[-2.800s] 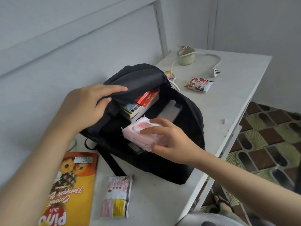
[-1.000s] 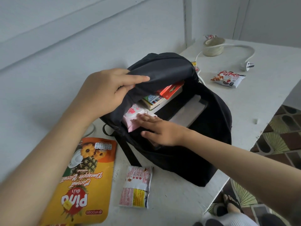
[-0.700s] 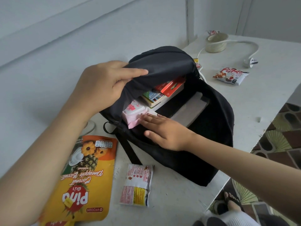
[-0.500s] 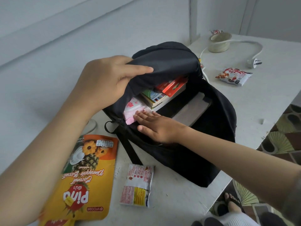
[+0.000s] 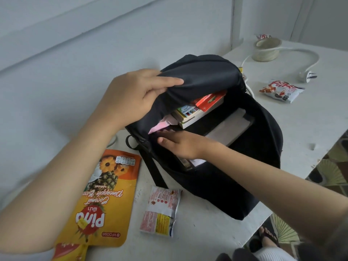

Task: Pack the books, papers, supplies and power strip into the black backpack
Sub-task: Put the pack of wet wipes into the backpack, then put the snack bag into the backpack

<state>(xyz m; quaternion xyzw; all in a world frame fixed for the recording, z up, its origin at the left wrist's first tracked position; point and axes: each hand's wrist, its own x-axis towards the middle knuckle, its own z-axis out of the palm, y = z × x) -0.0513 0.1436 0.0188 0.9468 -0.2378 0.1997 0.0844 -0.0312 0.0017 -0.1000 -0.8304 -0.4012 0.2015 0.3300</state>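
The black backpack [image 5: 235,178] lies open on the white table [image 5: 310,117]. My left hand [image 5: 131,98] grips its upper flap and holds it up. Inside are stacked books [image 5: 199,110], a grey flat item [image 5: 229,129] and a pink wipes pack [image 5: 162,126], mostly tucked under the flap. My right hand [image 5: 180,144] lies flat with straight fingers, pressing the pink pack in. A white power cord with plug [image 5: 307,75] lies at the far end of the table.
An orange biscuit bag [image 5: 105,200] and a small snack packet [image 5: 160,211] lie in front of the backpack. A red-white snack packet [image 5: 280,90] and a tape roll [image 5: 266,49] sit at the far end. The table's edge runs along the right; the wall stands on the left.
My right hand let go of the pink pack and pushed it deeper under the flap, so less of it shows. My left hand keeps the flap raised.
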